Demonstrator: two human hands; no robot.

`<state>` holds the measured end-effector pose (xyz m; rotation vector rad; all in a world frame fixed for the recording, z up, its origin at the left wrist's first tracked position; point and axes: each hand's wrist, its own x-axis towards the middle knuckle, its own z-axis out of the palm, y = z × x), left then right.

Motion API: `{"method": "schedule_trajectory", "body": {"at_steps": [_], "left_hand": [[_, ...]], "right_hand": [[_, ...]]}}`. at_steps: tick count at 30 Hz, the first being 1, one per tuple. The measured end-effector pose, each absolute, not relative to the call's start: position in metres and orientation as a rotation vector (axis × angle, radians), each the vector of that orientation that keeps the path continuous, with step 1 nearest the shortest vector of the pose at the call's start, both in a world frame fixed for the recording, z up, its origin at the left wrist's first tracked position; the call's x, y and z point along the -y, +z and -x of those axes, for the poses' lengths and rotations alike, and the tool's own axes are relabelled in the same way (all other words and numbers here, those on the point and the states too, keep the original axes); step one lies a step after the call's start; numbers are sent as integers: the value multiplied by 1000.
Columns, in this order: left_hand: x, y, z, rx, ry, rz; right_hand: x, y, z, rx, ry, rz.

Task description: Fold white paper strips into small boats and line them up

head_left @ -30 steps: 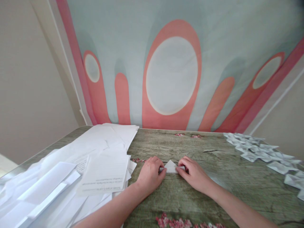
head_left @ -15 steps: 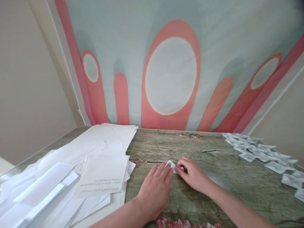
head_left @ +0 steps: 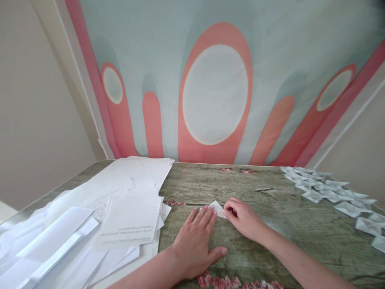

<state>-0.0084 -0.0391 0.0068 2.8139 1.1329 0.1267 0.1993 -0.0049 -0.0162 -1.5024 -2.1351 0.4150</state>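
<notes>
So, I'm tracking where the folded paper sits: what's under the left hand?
The left hand lies spread over the wooden tabletop, fingers on one side of the folded paper. Its peak shows past them; whatever is beneath fingers and palm is hidden.

Bench (head_left: 240, 184): grey-green wood grain, darker streaks, pink-red flower print nearest the left hand (head_left: 195, 240). Folded piece (head_left: 217, 207) at its fingertips: white. Papers (head_left: 132, 216) left of it: white, some with dark printed lines. Folded shapes (head_left: 350, 209) right of right hand (head_left: 240, 214): pale grey-white. Backdrop (head_left: 162, 36) beyond both hands: grey-green, coral shapes, pale ovals.
</notes>
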Motion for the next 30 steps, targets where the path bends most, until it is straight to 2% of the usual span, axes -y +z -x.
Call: {"method": "schedule_trajectory", "body": {"at_steps": [13, 18, 23, 30], "left_hand": [[33, 15, 7, -1114, 159, -2802], [29, 17, 10, -1108, 167, -2815], [27, 16, 10, -1094, 177, -2816], [26, 15, 10, -1087, 160, -2823]], "right_hand": [[9, -20, -197, 2117, 274, 1508], [15, -20, -198, 2087, 209, 1386], [27, -14, -195, 2265, -22, 1214], [31, -19, -192, 2411, -84, 1182]]}}
